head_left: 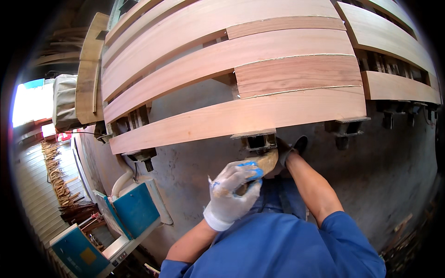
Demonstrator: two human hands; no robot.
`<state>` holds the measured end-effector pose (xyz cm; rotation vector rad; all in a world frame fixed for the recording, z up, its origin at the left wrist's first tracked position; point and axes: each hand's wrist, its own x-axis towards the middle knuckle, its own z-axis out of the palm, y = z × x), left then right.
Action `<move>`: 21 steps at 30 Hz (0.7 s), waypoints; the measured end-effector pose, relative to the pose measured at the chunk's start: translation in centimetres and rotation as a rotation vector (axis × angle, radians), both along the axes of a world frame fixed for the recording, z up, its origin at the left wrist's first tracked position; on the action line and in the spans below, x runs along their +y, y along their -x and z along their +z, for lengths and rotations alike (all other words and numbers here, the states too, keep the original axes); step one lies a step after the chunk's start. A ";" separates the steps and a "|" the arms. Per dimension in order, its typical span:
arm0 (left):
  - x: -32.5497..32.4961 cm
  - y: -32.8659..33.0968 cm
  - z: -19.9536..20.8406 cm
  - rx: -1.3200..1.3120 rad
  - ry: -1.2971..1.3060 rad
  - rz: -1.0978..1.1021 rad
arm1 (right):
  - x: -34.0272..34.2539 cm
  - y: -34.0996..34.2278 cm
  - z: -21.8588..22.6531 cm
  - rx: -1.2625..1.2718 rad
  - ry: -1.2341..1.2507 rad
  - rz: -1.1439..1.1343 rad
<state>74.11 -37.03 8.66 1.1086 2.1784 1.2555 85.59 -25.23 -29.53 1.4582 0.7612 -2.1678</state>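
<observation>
My left hand (234, 192), in a white glove with blue patches on the fingers, is closed around a yellowish-brown, worn-looking tool (267, 163). Its kind I cannot make out; a dark end shows between thumb and fingers. Just below the near edge of the wooden panels, the tool reaches toward my right hand (284, 155). That hand is mostly hidden behind the tool, and its fingers do not show. Long pale boards (241, 112) lie above both hands, with shorter reddish boards (296, 74) set between them and whitish glue lines along the joints.
Metal clamp supports (259, 140) stick out under the boards' near edge. More boards (398, 85) lie to the right. At lower left stands a machine with teal panels (136, 209). Wood scraps (58, 173) are heaped at far left. A dark shoe (301, 144) shows on the concrete floor (185, 185).
</observation>
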 end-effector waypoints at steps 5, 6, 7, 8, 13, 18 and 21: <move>0.9 1.0 0.4 -0.061 0.019 -0.105 | -1.2 1.3 -0.3 0.028 0.009 0.011; 0.8 1.4 0.6 -0.094 0.031 -0.130 | -1.7 1.4 -0.2 0.033 0.015 0.016; 1.0 1.8 0.6 -0.127 0.042 -0.157 | -1.7 1.5 -0.2 0.037 0.018 0.015; 1.5 2.1 0.8 -0.155 0.047 -0.211 | -1.9 1.7 -0.2 0.043 0.018 0.015; 2.3 4.0 -0.1 -0.176 0.001 -0.422 | -3.1 2.4 0.6 0.073 0.034 0.038; 3.0 3.5 0.7 -0.238 0.092 -0.335 | -3.0 3.2 0.8 0.090 0.034 0.045; 3.8 2.2 -0.2 -0.172 0.090 -0.327 | -2.8 3.8 0.7 0.107 0.029 0.068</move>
